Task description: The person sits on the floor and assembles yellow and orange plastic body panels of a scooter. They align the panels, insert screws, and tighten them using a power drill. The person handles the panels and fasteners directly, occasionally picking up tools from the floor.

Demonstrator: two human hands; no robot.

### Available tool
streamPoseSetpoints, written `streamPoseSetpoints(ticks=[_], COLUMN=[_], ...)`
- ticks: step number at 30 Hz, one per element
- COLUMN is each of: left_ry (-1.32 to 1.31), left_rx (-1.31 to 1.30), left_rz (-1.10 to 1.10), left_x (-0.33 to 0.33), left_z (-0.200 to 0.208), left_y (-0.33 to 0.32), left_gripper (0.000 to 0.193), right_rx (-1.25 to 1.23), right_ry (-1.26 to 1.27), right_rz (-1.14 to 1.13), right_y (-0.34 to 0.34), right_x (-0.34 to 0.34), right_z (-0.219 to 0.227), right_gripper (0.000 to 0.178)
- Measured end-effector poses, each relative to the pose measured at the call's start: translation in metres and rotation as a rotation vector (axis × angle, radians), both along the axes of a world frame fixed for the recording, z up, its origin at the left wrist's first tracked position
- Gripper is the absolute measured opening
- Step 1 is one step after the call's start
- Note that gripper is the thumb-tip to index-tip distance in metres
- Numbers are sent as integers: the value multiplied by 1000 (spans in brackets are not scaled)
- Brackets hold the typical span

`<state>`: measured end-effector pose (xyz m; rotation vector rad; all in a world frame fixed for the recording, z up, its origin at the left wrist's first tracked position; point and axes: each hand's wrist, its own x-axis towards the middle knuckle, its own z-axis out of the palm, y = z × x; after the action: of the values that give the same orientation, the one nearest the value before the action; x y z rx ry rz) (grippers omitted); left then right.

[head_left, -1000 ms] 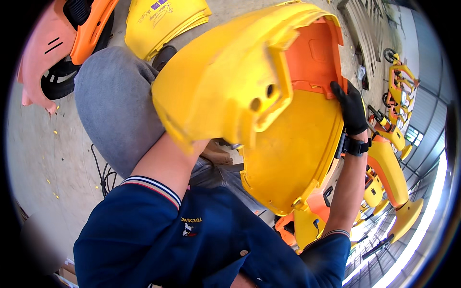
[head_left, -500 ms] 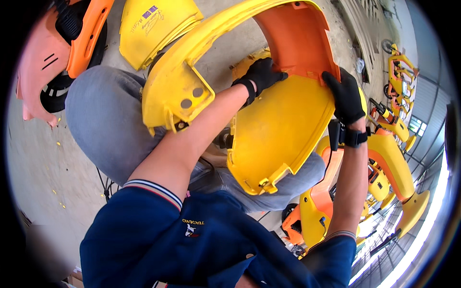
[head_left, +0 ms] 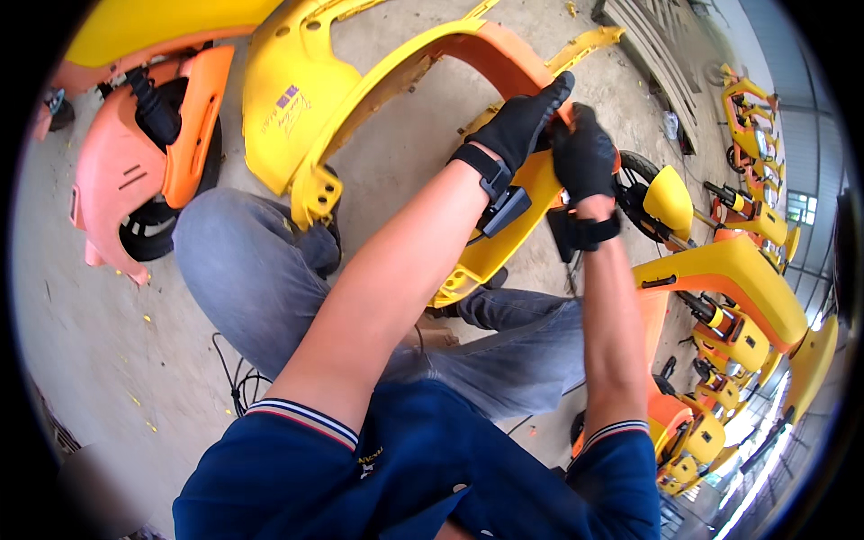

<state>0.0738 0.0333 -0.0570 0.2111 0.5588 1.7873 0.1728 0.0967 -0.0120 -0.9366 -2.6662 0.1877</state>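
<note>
The left hand and right hand are meeting at the yellow-and-orange shell beyond the legs; fingers are curling inward, their hold being hidden; its two colours are seemingly sitting joined; what is remaining, I cannot tell.

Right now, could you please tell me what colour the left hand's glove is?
The glove is black; see the head view.
</note>
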Motion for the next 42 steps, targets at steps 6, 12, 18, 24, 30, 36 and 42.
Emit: streamPoseSetpoints(ticks=[6, 12, 18, 24, 30, 36, 42], left_ry=[-35, 628, 332, 583, 1514, 464, 805], left_rx=[-85, 110, 135, -60, 75, -321, -378], left_rz=[212, 166, -13, -147, 53, -150, -240], left_x=[-6, -21, -22, -42, -38, -19, -17], left_z=[-5, -10, 13, 47, 89, 108, 118], left_y=[-12, -60, -87, -132, -165, -175, -184], left_gripper=[24, 26, 31, 38, 37, 22, 61], right_rx=[117, 137, 43, -1103, -1185, -1015, -1242], right_ry=[145, 282, 452, 857, 913, 987, 1050], right_rz=[0, 81, 142, 169, -186, -35, 91], right_y=[-62, -90, -108, -63, 52, 123, 139], right_x=[2, 21, 48, 72, 63, 72, 95], right_z=[-21, -6, 7, 21, -7, -11, -12], right_gripper=[48, 49, 55, 46, 58, 50, 53])
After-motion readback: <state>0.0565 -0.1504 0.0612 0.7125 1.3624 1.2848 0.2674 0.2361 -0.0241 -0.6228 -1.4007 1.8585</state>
